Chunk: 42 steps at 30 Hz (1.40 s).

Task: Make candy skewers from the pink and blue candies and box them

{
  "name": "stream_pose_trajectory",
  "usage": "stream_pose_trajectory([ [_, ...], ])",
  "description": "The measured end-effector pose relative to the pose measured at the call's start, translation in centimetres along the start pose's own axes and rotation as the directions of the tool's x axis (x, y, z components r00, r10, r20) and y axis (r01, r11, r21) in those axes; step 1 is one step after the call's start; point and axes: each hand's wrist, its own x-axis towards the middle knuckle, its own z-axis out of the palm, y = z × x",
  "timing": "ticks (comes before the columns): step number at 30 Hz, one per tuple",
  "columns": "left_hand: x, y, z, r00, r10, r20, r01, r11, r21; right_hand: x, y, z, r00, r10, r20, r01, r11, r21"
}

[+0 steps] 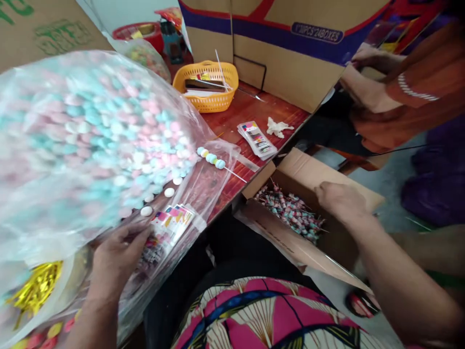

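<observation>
My left hand (115, 259) rests on a stack of printed clear sleeves (167, 227) at the near table edge, fingers curled over them. A big clear bag of pink, blue and white round candies (83, 140) bulges just above it. Beside the bag lies a skewer of threaded candies (214, 160). My right hand (339, 201) reaches down into an open cardboard box (290, 242) beside the table, over a pile of wrapped candy sticks (292, 213); its fingers are hidden from view.
A yellow basket (207, 87) and a large cardboard carton (286, 48) stand at the back of the red table (250, 109). More printed sleeves (257, 139) and a white scrap (278, 127) lie mid-table. Another person's hands (366, 72) work at the right.
</observation>
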Motion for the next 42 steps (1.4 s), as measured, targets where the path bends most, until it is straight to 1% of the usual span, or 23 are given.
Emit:
stream_pose_trajectory([
  [2, 0.1, 0.6, -0.6, 0.998, -0.053, -0.017, 0.054, 0.997, 0.051, -0.3, 0.5, -0.6, 1.000, -0.022, 0.007, 0.021, 0.999, 0.027],
  [4, -0.1, 1.3, -1.4, 0.998, -0.028, -0.061, 0.034, 0.995, 0.098, -0.9, -2.6, -1.2, 0.979, -0.203, -0.015, 0.203, 0.967, 0.157],
  [5, -0.4, 1.8, -1.9, 0.996, 0.040, -0.075, -0.032, 0.994, 0.103, -1.3, -5.2, -1.6, 0.939, -0.341, -0.054, 0.343, 0.905, 0.253],
  [6, -0.8, 2.4, -2.4, 0.989, 0.130, -0.076, -0.122, 0.988, 0.095, -1.8, -8.2, -2.0, 0.851, -0.499, -0.164, 0.520, 0.759, 0.392],
  [8, -1.9, 3.7, -3.6, 0.949, 0.311, -0.047, -0.309, 0.950, 0.047, -3.1, -14.5, -2.8, 0.614, -0.682, -0.397, 0.760, 0.377, 0.529],
  [9, -2.5, 4.4, -4.3, 0.935, 0.353, -0.030, -0.352, 0.935, 0.039, -3.8, -17.4, -3.3, 0.507, -0.717, -0.479, 0.807, 0.200, 0.555],
  [10, -3.0, 5.0, -4.8, 0.924, 0.382, -0.007, -0.381, 0.924, 0.035, -4.4, -20.0, -3.6, 0.423, -0.754, -0.503, 0.812, 0.068, 0.579],
  [12, -4.0, 5.7, -5.7, 0.914, 0.404, 0.048, -0.402, 0.915, -0.037, -5.6, -24.1, -4.0, 0.289, -0.852, -0.436, 0.738, -0.092, 0.668],
  [13, -4.5, 5.9, -5.9, 0.915, 0.401, 0.043, -0.396, 0.914, -0.094, -6.1, -25.6, -3.9, 0.239, -0.897, -0.372, 0.679, -0.120, 0.724],
  [14, -5.0, 5.9, -6.0, 0.923, 0.383, 0.030, -0.373, 0.914, -0.161, -6.5, -26.6, -3.7, 0.212, -0.926, -0.311, 0.616, -0.120, 0.778],
  [15, -5.4, 5.8, -5.9, 0.935, 0.355, 0.014, -0.342, 0.909, -0.239, -6.9, -27.2, -3.3, 0.221, -0.939, -0.262, 0.555, -0.100, 0.826],
  [19, -6.3, 4.6, -3.9, 0.974, 0.224, 0.046, -0.167, 0.834, -0.525, -8.0, -27.2, -1.7, 0.443, -0.889, -0.115, 0.360, 0.059, 0.931],
  [21, -6.2, 4.2, -2.9, 0.976, 0.206, 0.066, -0.133, 0.813, -0.567, -8.1, -26.6, -1.4, 0.509, -0.859, -0.052, 0.297, 0.119, 0.947],
  [23, -5.8, 4.1, -2.3, 0.973, 0.222, 0.067, -0.144, 0.805, -0.575, -7.9, -26.1, -1.9, 0.523, -0.852, -0.022, 0.260, 0.135, 0.956],
  [24, -5.7, 4.1, -2.2, 0.967, 0.242, 0.079, -0.152, 0.797, -0.585, -7.8, -25.8, -2.3, 0.509, -0.861, -0.025, 0.261, 0.126, 0.957],
  [27, -5.5, 3.9, -2.4, 0.947, 0.298, 0.118, -0.168, 0.774, -0.611, -7.6, -25.5, -3.2, 0.406, -0.906, -0.121, 0.389, 0.051, 0.920],
  [29, -5.5, 3.6, -2.5, 0.940, 0.315, 0.130, -0.174, 0.770, -0.613, -7.8, -25.7, -3.2, 0.394, -0.899, -0.193, 0.500, 0.034, 0.865],
  [32, -5.8, 2.9, -2.1, 0.944, 0.313, 0.105, -0.197, 0.788, -0.583, -8.6, -26.4, -2.0, 0.467, -0.840, -0.278, 0.625, 0.091, 0.775],
  [36, -6.2, 2.0, -0.9, 0.931, 0.356, -0.083, -0.359, 0.850, -0.385, -8.0, -26.6, -0.7, 0.510, -0.788, -0.346, 0.752, 0.214, 0.623],
  [38, -6.3, 1.7, -0.6, 0.909, 0.385, -0.161, -0.417, 0.855, -0.307, -5.9, -25.5, -0.8, 0.582, -0.733, -0.353, 0.738, 0.293, 0.608],
  [40, -6.3, 1.2, -0.6, 0.897, 0.403, -0.180, -0.440, 0.852, -0.285, -2.8, -23.7, -1.0, 0.655, -0.648, -0.390, 0.730, 0.408, 0.549],
  [41, -6.3, 1.0, -0.7, 0.891, 0.417, -0.179, -0.452, 0.847, -0.278, -1.1, -22.6, -0.9, 0.672, -0.610, -0.421, 0.734, 0.473, 0.487],
  [42, -6.3, 0.8, -0.8, 0.880, 0.437, -0.184, -0.473, 0.839, -0.270, 0.5, -21.6, -0.7, 0.647, -0.596, -0.475, 0.754, 0.593, 0.283],
])
